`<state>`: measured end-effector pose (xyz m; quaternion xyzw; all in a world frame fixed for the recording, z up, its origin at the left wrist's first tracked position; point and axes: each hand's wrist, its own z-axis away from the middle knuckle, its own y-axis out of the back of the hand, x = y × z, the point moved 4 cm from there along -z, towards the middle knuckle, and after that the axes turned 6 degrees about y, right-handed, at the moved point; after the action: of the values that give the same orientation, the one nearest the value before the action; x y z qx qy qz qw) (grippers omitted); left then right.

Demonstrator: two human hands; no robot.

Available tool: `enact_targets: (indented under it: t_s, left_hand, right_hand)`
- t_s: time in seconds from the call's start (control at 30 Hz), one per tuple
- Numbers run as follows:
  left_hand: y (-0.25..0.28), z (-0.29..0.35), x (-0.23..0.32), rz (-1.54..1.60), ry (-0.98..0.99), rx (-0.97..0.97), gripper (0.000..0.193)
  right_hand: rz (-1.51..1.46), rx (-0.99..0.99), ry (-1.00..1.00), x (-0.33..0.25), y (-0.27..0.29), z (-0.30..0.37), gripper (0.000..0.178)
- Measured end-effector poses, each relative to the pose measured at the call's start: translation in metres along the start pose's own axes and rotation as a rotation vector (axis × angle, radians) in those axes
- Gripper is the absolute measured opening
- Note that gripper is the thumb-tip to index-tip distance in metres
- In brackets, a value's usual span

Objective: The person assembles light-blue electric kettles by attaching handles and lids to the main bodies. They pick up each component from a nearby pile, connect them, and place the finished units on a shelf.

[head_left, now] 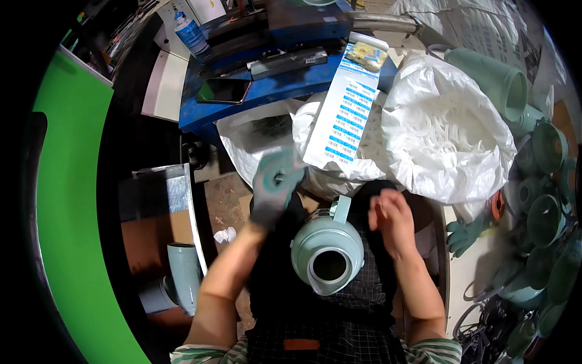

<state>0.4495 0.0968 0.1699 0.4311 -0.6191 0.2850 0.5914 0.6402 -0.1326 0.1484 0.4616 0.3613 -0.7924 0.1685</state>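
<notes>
A pale green jug body (328, 233) rests in my lap between my thighs. Its round mouth and pouring lip face up toward me, and its handle points away. My left hand (277, 181), in a grey and green work glove, hovers beyond the jug on the left, near the edge of a white sack; motion smears its fingers. To the right of the jug, my bare right hand (391, 217) is raised above my thigh, its fingers loosely curled and apart. Nothing shows in it. Neither hand touches the jug.
A sheet of blue and white labels (345, 118) lies across white sacks. One sack (448, 130) holds clear plastic rings. A blue bench (227, 109) bears a phone (223, 91) and a bottle (191, 33). Green jug parts (545, 212) and a glove (465, 235) crowd the right; cylinders (183, 276) stand left.
</notes>
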Motion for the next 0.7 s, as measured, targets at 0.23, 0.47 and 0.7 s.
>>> enact_targets:
  t_s: [0.23, 0.47, 0.7]
  left_hand:
    - [-0.052, 0.138, 0.059, -0.388, -0.457, -0.170, 0.011]
    - [-0.021, 0.138, 0.091, 0.311, 0.140, -0.192, 0.016]
    - [0.032, 0.118, 0.033, 0.413, 0.577, -0.093, 0.037]
  right_hand:
    - [-0.401, -0.235, -0.635, -0.009, 0.044, 0.188, 0.101]
    - [0.278, -0.241, -0.271, -0.001, 0.052, 0.208, 0.128]
    - [0.803, -0.341, 0.116, 0.003, 0.035, 0.205, 0.133]
